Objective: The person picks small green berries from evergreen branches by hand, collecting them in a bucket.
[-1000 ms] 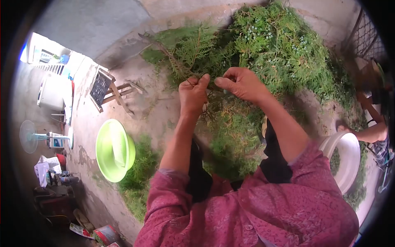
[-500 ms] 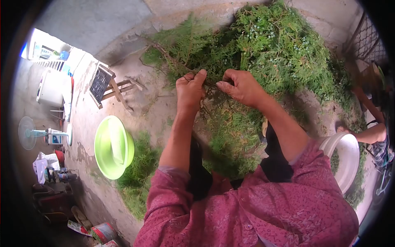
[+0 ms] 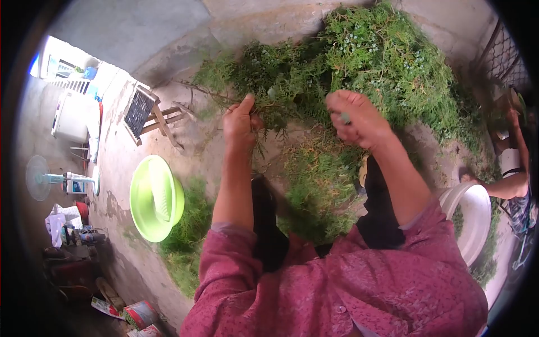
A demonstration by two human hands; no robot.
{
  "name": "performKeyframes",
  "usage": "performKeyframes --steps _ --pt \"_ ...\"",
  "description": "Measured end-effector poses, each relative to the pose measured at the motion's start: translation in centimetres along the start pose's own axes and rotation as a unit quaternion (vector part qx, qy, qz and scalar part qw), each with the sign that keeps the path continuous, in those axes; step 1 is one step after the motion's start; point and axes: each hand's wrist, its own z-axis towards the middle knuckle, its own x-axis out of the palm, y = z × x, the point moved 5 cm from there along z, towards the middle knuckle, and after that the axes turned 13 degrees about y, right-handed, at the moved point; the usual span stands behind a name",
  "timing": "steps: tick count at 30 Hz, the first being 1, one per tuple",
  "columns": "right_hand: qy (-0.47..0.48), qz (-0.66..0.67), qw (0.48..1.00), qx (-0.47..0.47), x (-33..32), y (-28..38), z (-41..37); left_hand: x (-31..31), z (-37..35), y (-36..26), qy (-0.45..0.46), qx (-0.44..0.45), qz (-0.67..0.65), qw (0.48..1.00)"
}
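My left hand (image 3: 241, 122) is closed round a leafy green branch (image 3: 275, 106), whose bare stem pokes out to the left. To the right, apart from it, my right hand (image 3: 356, 119) is curled closed with a small pale green bit between its fingers, too small to name surely. A large heap of green sprigs (image 3: 387, 67) dotted with pale berries lies behind my right hand. Below my hands, loose sprigs (image 3: 320, 185) are spread on the ground between my legs.
A lime green basin (image 3: 141, 196) holding a ribbed insert stands at left beside more sprigs (image 3: 188, 224). Farther back is a folding stool (image 3: 140, 115). At right are a white tub (image 3: 477, 219) and another person's arm (image 3: 505, 186). A fan (image 3: 38, 178) stands far left.
My hands have moved apart, the left one leftward with the branch, the right one rightward off it. The other person's arm at the right has shifted.
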Motion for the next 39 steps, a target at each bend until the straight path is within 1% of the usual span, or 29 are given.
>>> performKeyframes --steps 1,2,3,4,5,6,8,10,12,13,14,15,16,17,18,19,21,22,24,28,31,33,34,36,37,39 --pt "-0.001 0.003 1.0 -0.003 -0.5 0.1 0.2 -0.1 -0.1 0.0 -0.037 -0.007 0.003 0.999" --pt "0.027 0.107 0.994 -0.027 -0.7 0.2 0.6 -0.2 -0.3 0.1 -0.075 -0.013 0.004 0.997" --pt "0.056 0.209 0.975 -0.05 -0.5 0.5 0.8 -0.4 0.0 0.2 -0.074 -0.011 0.004 0.997" --pt "0.057 0.209 0.975 -0.051 -0.3 0.7 0.9 -0.7 0.4 0.7 -0.044 -0.023 -0.017 0.999" --pt "0.047 0.214 0.975 -0.027 0.2 0.6 1.1 -0.8 0.7 1.1 -0.014 -0.036 -0.037 0.999" --pt "0.037 0.219 0.975 -0.003 0.5 0.4 1.2 -0.6 0.8 1.2 -0.013 -0.035 -0.036 0.999" --pt "0.05 0.227 0.973 -0.013 0.2 0.0 1.5 -0.3 0.7 1.5 -0.023 -0.046 0.015 0.999" --pt "0.064 0.236 0.969 -0.022 -0.2 -0.7 1.8 0.6 0.1 1.2 -0.021 -0.044 0.001 0.999" --pt "0.1 0.18 0.978 -0.04 -0.3 -0.6 2.1 1.5 -0.2 1.0 -0.017 -0.042 -0.012 0.999" --pt "0.099 0.18 0.978 -0.042 -0.1 -0.4 2.1 1.7 -0.2 1.0 -0.023 -0.064 0.033 0.997" --pt "0.054 0.179 0.982 -0.033 -0.1 -0.4 2.1 1.9 -0.4 1.1 -0.028 -0.085 0.078 0.993" --pt "0.008 0.179 0.984 -0.024 -0.2 -0.5 2.1 2.2 -0.6 1.3 -0.028 -0.085 0.078 0.993" --pt "0.008 0.179 0.984 -0.024 -0.1 -0.3 2.2 2.9 -0.8 1.6 0.032 -0.096 0.106 0.989" --pt "-0.027 0.142 0.989 -0.028 -0.4 -0.1 2.2 3.7 -1.1 2.0 0.091 -0.107 0.134 0.981" --pt "-0.061 0.104 0.992 -0.032 -0.8 0.0 2.3 4.1 -1.3 2.2 0.09 -0.108 0.133 0.981" --pt "-0.062 0.104 0.992 -0.032 -0.8 0.0 2.4 4.9 -1.6 2.4 0.118 -0.114 0.149 0.975" --pt "-0.097 0.073 0.992 -0.03 -1.3 0.1 2.5 5.7 -1.9 2.7 0.16 -0.125 0.176 0.963" --pt "-0.098 0.072 0.992 -0.03 -1.2 0.2 2.4 5.9 -2.1 2.7 0.161 -0.124 0.175 0.963" --pt "-0.094 -0.016 0.995 0.02 -0.6 0.3 2.2 6.7 -2.4 2.5 0.176 -0.125 0.152 0.964" --pt "-0.076 -0.03 0.997 0.005 -0.2 -1.2 3.3 7.1 -2.4 2.7 0.18 -0.147 0.157 0.96" --pt "-0.062 -0.06 0.996 0.018 0.1 -1.6 3.5 7.6 -2.6 2.8 0.158 -0.125 0.184 0.962" --pt "-0.082 -0.084 0.993 0.029 -0.5 -1.8 3.6 6.9 -1.8 3.6 0.162 -0.082 0.221 0.958" --pt "-0.083 -0.083 0.993 0.029 -0.8 -2.0 3.7 6.7 -1.6 3.9 0.163 -0.083 0.221 0.958" --pt "-0.1 -0.237 0.966 -0.019 -1.4 -1.5 3.7 6.5 -1.5 4.1 0.163 -0.09 0.231 0.955" --pt "-0.1 -0.237 0.966 -0.019 -1.6 -1.4 3.6 6.6 -1.6 4.0 0.163 -0.091 0.231 0.955" --pt "-0.072 -0.24 0.968 0.027 -1.6 -1.5 3.8 7.0 -2.0 3.8 0.164 -0.084 0.215 0.959"
